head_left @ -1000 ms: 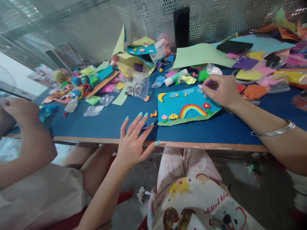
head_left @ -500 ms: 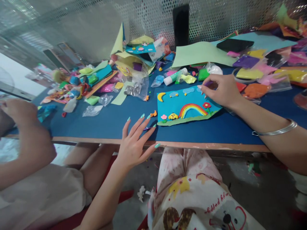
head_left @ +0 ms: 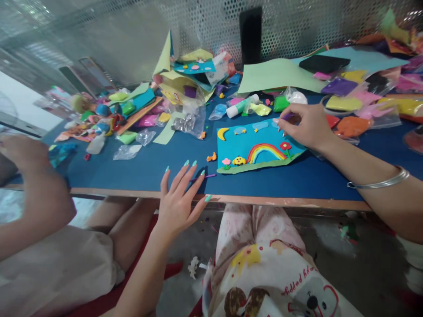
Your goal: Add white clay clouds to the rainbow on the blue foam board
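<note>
My left hand [head_left: 178, 198] lies with fingers spread at the table's front edge. Partly under its fingers is a thin purple stick [head_left: 210, 176]. At the upper right corner of a blue clay picture [head_left: 231, 147], my right hand [head_left: 306, 125] is closed in a pinch on a small purple piece [head_left: 289, 117], mostly hidden by the fingers. The picture bears a yellow moon [head_left: 223, 133], blue clouds [head_left: 260, 126], a rainbow [head_left: 264, 149], a red flower [head_left: 285, 146], a pink flower [head_left: 226, 161] and a yellow face-like figure [head_left: 239, 160] above a green strip.
An orange clay scrap [head_left: 212, 156] lies left of the picture. Behind it are a glue tube [head_left: 242, 105], clay bags [head_left: 353, 126], green paper [head_left: 277, 75] and a phone [head_left: 324, 64]. Another person's arm [head_left: 36, 189] rests at the left.
My left hand has slid left, away from the picture, uncovering more of the purple stick. My right hand stays at the picture's upper right corner.
</note>
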Demonstrator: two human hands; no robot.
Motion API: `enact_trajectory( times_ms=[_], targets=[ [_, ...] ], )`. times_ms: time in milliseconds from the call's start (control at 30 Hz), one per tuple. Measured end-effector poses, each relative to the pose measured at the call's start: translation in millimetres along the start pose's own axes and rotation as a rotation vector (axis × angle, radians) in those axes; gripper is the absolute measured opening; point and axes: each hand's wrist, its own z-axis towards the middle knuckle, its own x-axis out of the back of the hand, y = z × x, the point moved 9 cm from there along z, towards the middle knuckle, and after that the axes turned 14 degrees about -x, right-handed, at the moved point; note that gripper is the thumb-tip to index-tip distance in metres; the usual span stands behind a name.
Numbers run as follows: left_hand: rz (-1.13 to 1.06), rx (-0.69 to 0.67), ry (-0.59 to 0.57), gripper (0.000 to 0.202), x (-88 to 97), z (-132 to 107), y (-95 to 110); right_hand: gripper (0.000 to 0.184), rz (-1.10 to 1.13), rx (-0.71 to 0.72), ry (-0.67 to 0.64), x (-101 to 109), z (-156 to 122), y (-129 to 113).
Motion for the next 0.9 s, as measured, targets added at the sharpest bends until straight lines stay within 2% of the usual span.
enact_trajectory(
  times_ms=[167,233,400,633,900],
  targets=[
    [0.012,-0.024,0.157,0.055,16.2,-10.0,4.2,0.012,-0.035,-0.017,0.003,0.8,-0.7,-1.0],
    [0.029,-0.016,0.172,0.056,16.7,-15.0,6.7,0.013,-0.058,-0.036,-0.016,0.0,-1.2,-1.2],
    [0.045,0.024,0.129,0.06,5.2,-15.2,9.4,0.016,-0.05,-0.019,-0.03,-1.4,-2.0,-4.5],
    [-0.009,0.113,-0.053,0.066,-13.3,2.9,-8.9,0.017,-0.029,0.005,-0.008,0.1,-1.1,-3.6],
    [0.003,0.071,0.011,0.059,-6.7,5.5,-6.4,0.016,-0.036,-0.013,-0.027,-2.1,-0.6,-2.1]
  ],
)
